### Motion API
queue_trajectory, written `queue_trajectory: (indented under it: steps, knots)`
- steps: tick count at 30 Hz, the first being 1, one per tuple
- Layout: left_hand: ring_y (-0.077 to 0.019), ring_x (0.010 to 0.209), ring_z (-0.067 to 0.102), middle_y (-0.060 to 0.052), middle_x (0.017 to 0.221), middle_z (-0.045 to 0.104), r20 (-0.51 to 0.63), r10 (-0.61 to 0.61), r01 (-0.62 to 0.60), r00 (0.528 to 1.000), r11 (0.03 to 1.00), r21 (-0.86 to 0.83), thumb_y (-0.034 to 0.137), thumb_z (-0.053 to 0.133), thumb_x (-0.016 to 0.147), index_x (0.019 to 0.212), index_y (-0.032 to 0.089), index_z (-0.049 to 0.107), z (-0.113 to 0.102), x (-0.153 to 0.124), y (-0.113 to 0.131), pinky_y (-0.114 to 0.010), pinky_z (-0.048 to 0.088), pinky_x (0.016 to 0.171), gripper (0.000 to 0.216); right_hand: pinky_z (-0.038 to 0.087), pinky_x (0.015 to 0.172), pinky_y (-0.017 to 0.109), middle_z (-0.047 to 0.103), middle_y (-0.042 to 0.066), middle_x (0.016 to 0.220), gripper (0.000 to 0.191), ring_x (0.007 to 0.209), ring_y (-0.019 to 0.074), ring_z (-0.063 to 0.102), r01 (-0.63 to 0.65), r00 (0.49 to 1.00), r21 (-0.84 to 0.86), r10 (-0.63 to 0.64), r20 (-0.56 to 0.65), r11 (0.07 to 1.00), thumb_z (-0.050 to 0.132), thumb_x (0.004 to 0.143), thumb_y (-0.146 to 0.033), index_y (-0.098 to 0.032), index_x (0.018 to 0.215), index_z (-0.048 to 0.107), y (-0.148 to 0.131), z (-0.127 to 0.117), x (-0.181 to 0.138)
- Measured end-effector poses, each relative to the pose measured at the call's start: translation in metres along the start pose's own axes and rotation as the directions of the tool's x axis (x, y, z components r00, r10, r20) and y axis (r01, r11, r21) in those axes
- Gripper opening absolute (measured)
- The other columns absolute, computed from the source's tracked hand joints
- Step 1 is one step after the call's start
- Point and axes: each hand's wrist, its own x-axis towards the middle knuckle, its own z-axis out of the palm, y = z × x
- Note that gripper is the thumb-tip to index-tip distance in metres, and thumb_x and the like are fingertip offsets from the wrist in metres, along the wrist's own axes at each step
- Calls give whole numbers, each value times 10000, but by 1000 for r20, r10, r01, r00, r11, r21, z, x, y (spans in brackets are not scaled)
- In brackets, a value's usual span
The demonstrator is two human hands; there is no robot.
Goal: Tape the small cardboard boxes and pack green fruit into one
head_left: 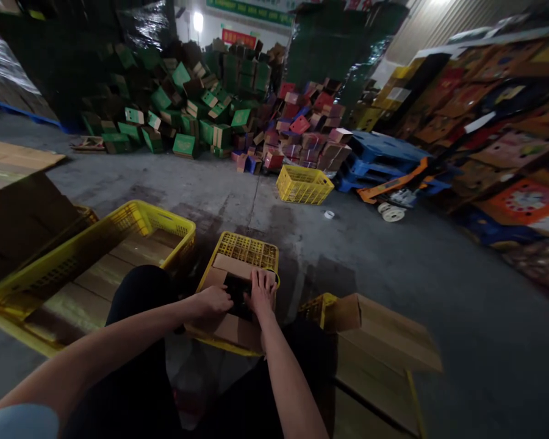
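A brown cardboard piece (pixel 231 266) with a dark opening lies on top of a small yellow crate (pixel 249 247) right in front of me, between my knees. My left hand (pixel 213 300) rests on the cardboard at the left of the opening, its fingers curled down onto the board. My right hand (pixel 262 290) lies on the right side, fingers stretched out and pressed flat on the cardboard. What sits in the dark opening I cannot make out.
A big yellow crate (pixel 132 214) with flat cardboard sheets stands at my left. Another crate with stacked cardboard (pixel 379 332) is at my right. Farther off lie a yellow crate (pixel 304 184), blue pallets (pixel 384 149), a pallet jack, and heaps of green and red boxes.
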Motion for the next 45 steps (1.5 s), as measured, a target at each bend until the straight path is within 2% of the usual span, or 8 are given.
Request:
queue_trajectory:
  steps: [4, 10, 18, 22, 26, 30, 40, 45]
  knots:
    - [-243, 816, 700, -114, 852, 730, -3, -20, 20, 1000, 999, 50, 219, 617, 937, 998, 162, 712, -27, -28, -13, -436, 470, 983, 126, 121, 1201, 633, 161, 146, 1695, 876, 1547, 377, 131, 6, 1000, 21, -6, -14, 1000, 639, 880, -329, -183, 1628, 209, -2, 0, -2]
    - [-253, 872, 675, -117, 955, 682, -7, -388, 387, 922, 919, 77, 133, 545, 937, 994, 155, 689, -54, -73, -20, -362, 515, 802, 156, 84, 1208, 638, 145, 117, 1701, 875, 1548, 382, 114, -2, 1000, 54, 4, -26, 999, 627, 893, -377, -180, 1631, 199, -3, -1, -3]
    - [-390, 1470, 328, -253, 1567, 400, -149, -644, 645, 750, 763, -54, 323, 491, 976, 1506, 22, 427, 0, -76, -5, -493, 318, 1166, 612, 85, 1208, 633, 98, 116, 1708, 918, 1560, 378, 58, 1, 1000, 32, -1, -4, 999, 623, 898, -421, -189, 1641, 137, -2, 2, 1]
    - [-447, 1532, 157, -232, 1657, 243, -88, -786, 769, 612, 617, -168, 445, 503, 968, 1612, 103, 253, 22, -54, -2, -606, 240, 1169, 770, 90, 1206, 631, 85, 116, 1709, 916, 1561, 373, 56, 3, 1000, 17, -3, -1, 1000, 626, 895, -414, -186, 1640, 144, -2, 3, 1]
    - [-428, 1554, 78, -180, 1701, 117, -46, -839, 811, 543, 538, -229, 482, 503, 967, 1628, 189, 232, 37, -42, 1, -652, 195, 1168, 772, 78, 1209, 627, 67, 114, 1711, 907, 1564, 364, 30, -3, 1000, 11, 3, 9, 1000, 601, 903, -415, -179, 1641, 129, -3, 2, 2]
    - [-348, 1569, 80, -153, 1705, 126, -122, -837, 795, 534, 546, -266, 451, 470, 983, 1625, 166, 236, 47, -44, 4, -579, 213, 1202, 741, 83, 1212, 628, 47, 104, 1712, 900, 1565, 366, 29, -6, 1000, 21, 5, 22, 1000, 582, 910, -405, -182, 1643, 111, -3, 0, 2]
    - [-389, 1542, 173, -193, 1675, 223, -194, -829, 786, 525, 559, -263, 394, 488, 971, 1600, 118, 306, 49, -46, 7, -617, 264, 1176, 711, 275, 1160, 648, -96, 125, 1706, 1026, 1559, 408, -22, -64, 992, 133, 78, -103, 989, 606, 860, -219, -217, 1638, -63, 8, -21, -36]
    - [-406, 1545, 141, -207, 1684, 174, -200, -820, 777, 536, 572, -262, 412, 479, 971, 1595, 94, 310, 53, -48, 6, -619, 247, 1176, 721, 360, 1163, 525, 100, 79, 1714, 772, 1572, 329, 64, 43, 976, 165, -6, -219, 985, 458, 894, -133, -217, 1626, 228, 51, -37, -52]
